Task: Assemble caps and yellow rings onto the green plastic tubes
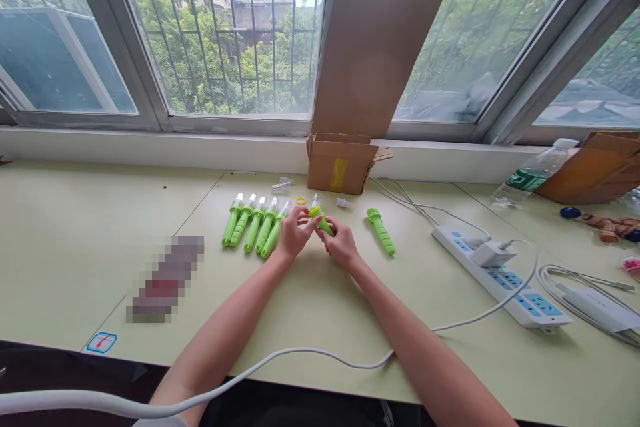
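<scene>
Both hands meet over the pale green table (75,240) on one green ribbed stick with a clear tip (320,217). My right hand (343,243) grips the stick's lower body. My left hand (293,230) pinches its upper end near a yellow ring. Just left of my left hand lies a row of several finished green sticks with clear caps (255,227). To the right, one green stick without a cap (381,231) lies alone. A loose yellow ring (301,201) and clear caps (344,203) lie behind my hands.
A small open cardboard box (339,163) stands at the back by the window sill. A white power strip (503,277) with a plugged charger lies at the right, cables trailing across the front edge. A water bottle (533,177) and another cardboard box (597,167) sit far right.
</scene>
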Tool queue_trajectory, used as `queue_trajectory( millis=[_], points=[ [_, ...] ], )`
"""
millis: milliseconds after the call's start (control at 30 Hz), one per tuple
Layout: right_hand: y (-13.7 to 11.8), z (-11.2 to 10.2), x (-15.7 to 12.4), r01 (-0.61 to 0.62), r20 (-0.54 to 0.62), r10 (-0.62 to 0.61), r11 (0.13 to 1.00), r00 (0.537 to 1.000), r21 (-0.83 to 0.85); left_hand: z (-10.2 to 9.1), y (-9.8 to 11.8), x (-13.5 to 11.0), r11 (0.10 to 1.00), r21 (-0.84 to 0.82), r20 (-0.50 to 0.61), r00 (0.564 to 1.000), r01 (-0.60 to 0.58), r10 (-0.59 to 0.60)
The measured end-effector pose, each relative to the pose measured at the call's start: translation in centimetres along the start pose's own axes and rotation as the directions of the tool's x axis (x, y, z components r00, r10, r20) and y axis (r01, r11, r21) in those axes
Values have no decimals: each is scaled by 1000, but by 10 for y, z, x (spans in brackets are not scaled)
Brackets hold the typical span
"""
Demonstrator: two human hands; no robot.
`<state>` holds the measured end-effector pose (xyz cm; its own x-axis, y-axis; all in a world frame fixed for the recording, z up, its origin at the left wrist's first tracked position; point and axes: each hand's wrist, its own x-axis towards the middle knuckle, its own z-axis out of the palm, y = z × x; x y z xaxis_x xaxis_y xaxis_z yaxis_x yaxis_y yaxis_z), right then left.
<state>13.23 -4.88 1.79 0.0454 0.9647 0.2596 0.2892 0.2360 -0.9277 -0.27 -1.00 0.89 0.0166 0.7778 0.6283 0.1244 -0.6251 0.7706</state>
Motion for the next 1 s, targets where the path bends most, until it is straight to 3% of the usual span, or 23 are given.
queue_trajectory(
  millis=[300,1000],
  points=[
    [-6,2,-3,-134,90,118,971,989,196,-2,-2,1,998,63,-1,1000,8,-8],
    [-13,-5,-5,-331,303,228,876,925,351,-3,3,4,1000,-8,34,999,-2,2]
  ],
)
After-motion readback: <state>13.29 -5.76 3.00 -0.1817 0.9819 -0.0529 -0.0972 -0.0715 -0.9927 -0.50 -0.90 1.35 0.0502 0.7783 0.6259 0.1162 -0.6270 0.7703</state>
